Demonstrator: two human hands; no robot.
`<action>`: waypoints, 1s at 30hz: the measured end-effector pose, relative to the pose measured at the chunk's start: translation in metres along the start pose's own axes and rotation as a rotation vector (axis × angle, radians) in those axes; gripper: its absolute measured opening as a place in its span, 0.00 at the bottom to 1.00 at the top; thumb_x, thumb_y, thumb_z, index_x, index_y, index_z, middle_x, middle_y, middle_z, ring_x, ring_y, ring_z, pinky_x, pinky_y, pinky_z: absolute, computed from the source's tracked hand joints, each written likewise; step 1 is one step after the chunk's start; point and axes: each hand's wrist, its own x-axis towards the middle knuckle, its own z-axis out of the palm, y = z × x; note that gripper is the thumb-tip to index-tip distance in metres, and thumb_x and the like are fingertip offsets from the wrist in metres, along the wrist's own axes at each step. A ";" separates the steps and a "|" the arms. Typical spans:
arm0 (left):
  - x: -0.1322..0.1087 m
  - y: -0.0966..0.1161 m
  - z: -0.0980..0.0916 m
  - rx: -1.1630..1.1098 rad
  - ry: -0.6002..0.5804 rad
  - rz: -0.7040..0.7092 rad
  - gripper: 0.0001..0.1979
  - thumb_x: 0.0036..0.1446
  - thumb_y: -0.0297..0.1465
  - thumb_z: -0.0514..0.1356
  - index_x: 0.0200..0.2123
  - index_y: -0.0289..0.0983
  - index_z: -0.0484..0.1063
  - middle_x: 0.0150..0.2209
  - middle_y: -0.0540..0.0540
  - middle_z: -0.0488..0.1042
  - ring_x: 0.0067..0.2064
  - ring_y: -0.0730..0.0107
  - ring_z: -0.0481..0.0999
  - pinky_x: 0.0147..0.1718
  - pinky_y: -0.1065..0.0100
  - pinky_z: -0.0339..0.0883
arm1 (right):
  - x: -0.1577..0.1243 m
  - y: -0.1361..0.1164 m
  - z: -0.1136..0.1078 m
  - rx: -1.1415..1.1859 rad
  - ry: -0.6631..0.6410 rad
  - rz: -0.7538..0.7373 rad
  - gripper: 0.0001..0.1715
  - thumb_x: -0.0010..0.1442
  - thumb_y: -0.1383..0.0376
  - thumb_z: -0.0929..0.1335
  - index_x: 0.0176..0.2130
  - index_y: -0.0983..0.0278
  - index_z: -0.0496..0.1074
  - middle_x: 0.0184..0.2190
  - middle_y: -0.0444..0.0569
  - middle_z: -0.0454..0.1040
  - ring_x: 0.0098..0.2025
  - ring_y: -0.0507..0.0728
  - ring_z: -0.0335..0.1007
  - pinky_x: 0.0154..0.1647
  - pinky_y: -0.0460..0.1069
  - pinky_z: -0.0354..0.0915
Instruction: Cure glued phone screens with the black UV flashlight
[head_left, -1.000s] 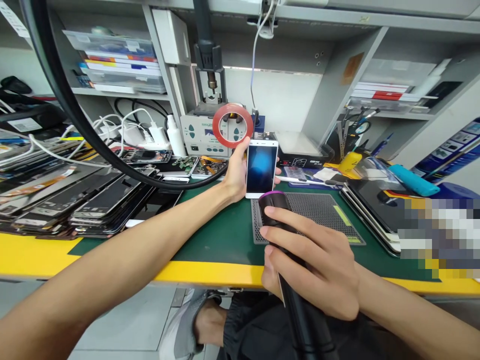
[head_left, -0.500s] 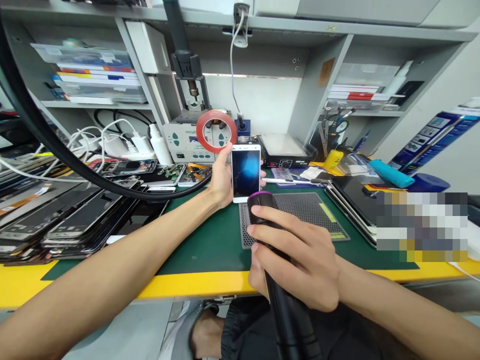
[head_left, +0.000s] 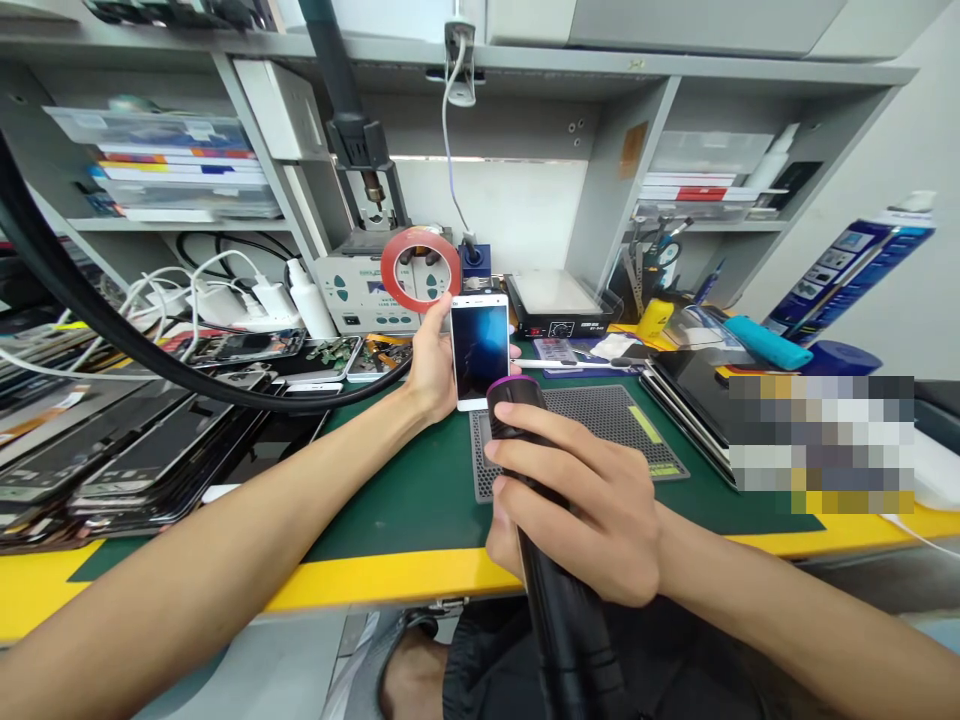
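A work surface (head_left: 390, 578) with a green mat (head_left: 382, 515) spreads before a seated person. A black tube (head_left: 555, 610), apparently a flashlight, slants over its near edge, gripped in the person's right hand (head_left: 577, 500). The left hand (head_left: 433, 372) holds a white phone (head_left: 480, 350) upright above the mat, screen toward the person. The tube points at the phone and a blue glow marks its dark screen, so lighting it seems under way; what remains, I cannot tell. The phone's back, the tube's far face and some fingers are hidden; the tube's lower end is cut off.
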 end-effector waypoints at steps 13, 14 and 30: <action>0.005 -0.001 -0.006 0.035 -0.065 -0.008 0.37 0.58 0.59 0.48 0.43 0.32 0.76 0.36 0.35 0.80 0.36 0.50 0.81 0.35 0.55 0.76 | -0.001 -0.002 0.001 0.060 -0.056 0.043 0.06 0.50 0.73 0.70 0.33 0.68 0.72 0.36 0.50 0.77 0.51 0.61 0.75 0.51 0.52 0.75; 0.005 -0.001 -0.007 0.042 -0.076 -0.009 0.37 0.58 0.59 0.48 0.43 0.32 0.76 0.36 0.34 0.80 0.36 0.50 0.81 0.36 0.55 0.76 | -0.001 -0.002 0.001 0.064 -0.068 0.039 0.06 0.50 0.73 0.70 0.33 0.68 0.72 0.36 0.50 0.77 0.51 0.61 0.75 0.51 0.52 0.75; 0.005 0.000 -0.011 0.072 -0.166 -0.012 0.38 0.56 0.61 0.48 0.43 0.31 0.76 0.38 0.33 0.80 0.35 0.52 0.81 0.38 0.54 0.75 | -0.005 -0.007 0.007 0.104 -0.102 -0.055 0.03 0.50 0.72 0.70 0.30 0.67 0.72 0.35 0.47 0.76 0.53 0.58 0.73 0.49 0.48 0.74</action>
